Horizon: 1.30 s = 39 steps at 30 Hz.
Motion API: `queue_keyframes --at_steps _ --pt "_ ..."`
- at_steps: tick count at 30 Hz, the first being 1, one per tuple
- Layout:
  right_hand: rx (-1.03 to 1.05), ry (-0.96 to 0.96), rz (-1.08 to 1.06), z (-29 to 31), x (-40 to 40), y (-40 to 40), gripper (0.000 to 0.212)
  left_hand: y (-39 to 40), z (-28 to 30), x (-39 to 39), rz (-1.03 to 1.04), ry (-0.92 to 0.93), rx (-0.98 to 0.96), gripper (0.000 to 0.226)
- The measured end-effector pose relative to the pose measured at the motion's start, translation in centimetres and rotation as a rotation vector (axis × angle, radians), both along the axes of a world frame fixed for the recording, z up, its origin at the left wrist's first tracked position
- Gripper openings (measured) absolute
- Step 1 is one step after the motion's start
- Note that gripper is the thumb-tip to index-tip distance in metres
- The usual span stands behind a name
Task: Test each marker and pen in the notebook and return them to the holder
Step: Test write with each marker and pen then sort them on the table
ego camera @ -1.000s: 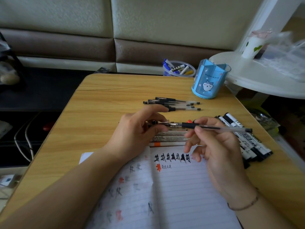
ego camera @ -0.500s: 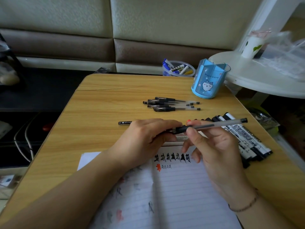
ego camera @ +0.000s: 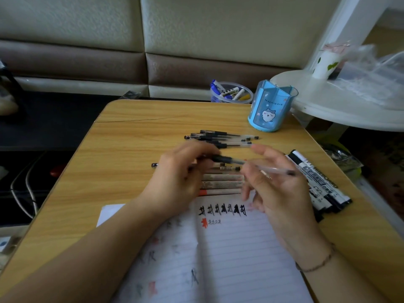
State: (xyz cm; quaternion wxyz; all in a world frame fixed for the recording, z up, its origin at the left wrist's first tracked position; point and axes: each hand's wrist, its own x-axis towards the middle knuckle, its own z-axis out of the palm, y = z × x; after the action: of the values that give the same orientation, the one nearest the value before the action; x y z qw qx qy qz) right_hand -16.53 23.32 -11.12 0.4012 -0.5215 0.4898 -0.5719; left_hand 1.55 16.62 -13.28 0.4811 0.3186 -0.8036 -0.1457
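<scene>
My left hand [ego camera: 179, 173] grips the black grip end of a clear-barrelled gel pen [ego camera: 274, 170], held level over the table. My right hand [ego camera: 279, 186] holds the barrel between thumb and fingers, its index finger stretched up; both hands are blurred. The open lined notebook [ego camera: 240, 254] lies below them, with black and red test marks along the top of its right page. A blue cat-print holder [ego camera: 271, 110] stands upright at the far right of the table. Several gel pens [ego camera: 220, 138] lie in a row beyond my hands. A small black pen end [ego camera: 154, 165] shows left of my left hand.
Black-and-white whiteboard markers [ego camera: 321, 186] lie bunched at the right edge of the wooden table [ego camera: 122, 162]. More markers [ego camera: 220, 180] lie side by side under my hands. A clear tub of markers [ego camera: 231, 92] sits behind the table. A white round table [ego camera: 349, 110] with a cup [ego camera: 325, 64] stands on the right.
The pen has tilted, its right end dropping lower over the whiteboard markers. My left hand slid along to the grip end, and my right hand's index finger has lifted off and stretched upward.
</scene>
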Motion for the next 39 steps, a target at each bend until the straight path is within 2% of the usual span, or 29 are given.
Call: queue_keyframes --at_steps 3,5,7,10,15,19,22,25,27,29,30,32,35,39 --pt "-0.057 -0.070 -0.128 0.5 -0.5 -0.1 0.043 -1.2 0.0 1.2 0.335 0.066 0.154 0.023" --pt "-0.082 -0.088 -0.189 0.5 -0.8 -0.2 0.041 -2.0 -0.2 2.2 0.548 -0.071 0.291 0.020" --pt "-0.082 -0.089 -0.208 0.3 -0.9 -0.3 0.041 -2.5 -0.6 2.7 0.673 -0.253 0.420 0.017" --pt "-0.093 -0.068 -0.196 0.2 -0.9 -0.2 0.041 -2.3 -0.9 2.7 0.696 -0.402 0.486 0.023" --pt "-0.127 -0.086 -0.248 0.0 -1.2 -0.3 0.037 -2.3 -1.1 2.2 0.671 -0.452 0.462 0.031" --pt "-0.163 0.008 -0.308 0.6 -2.0 -1.0 0.022 -2.1 -1.3 2.0 0.567 -0.505 0.356 0.066" --pt "-0.162 0.295 -0.287 2.4 -2.7 -3.2 0.023 -2.1 -1.2 2.0 0.545 -0.465 0.354 0.077" --pt "-0.025 0.872 -0.242 3.7 -3.6 -7.7 0.024 -2.3 -1.5 2.1 0.546 -0.409 0.365 0.079" --pt "0.173 1.305 -0.230 3.8 -4.2 -11.4 0.034 -2.3 -1.6 2.3 0.547 -0.354 0.359 0.079" --pt "0.366 1.584 -0.197 3.3 -4.7 -14.1 0.048 -2.3 -1.5 2.4 0.547 -0.302 0.354 0.077" --pt "0.384 1.667 -0.189 2.9 -5.1 -15.2 0.050 -2.3 -1.4 2.4 0.546 -0.276 0.351 0.077" --pt "0.344 1.745 -0.192 2.1 -5.7 -16.4 0.039 -2.2 -1.3 2.4 0.548 -0.221 0.343 0.074" --pt "0.287 1.757 -0.197 1.6 -6.1 -16.8 0.020 -2.3 -1.3 2.6 0.553 -0.174 0.328 0.071" --pt "0.267 1.726 -0.221 1.6 -6.7 -16.4 0.013 -2.4 -1.3 2.7 0.566 -0.158 0.313 0.067"
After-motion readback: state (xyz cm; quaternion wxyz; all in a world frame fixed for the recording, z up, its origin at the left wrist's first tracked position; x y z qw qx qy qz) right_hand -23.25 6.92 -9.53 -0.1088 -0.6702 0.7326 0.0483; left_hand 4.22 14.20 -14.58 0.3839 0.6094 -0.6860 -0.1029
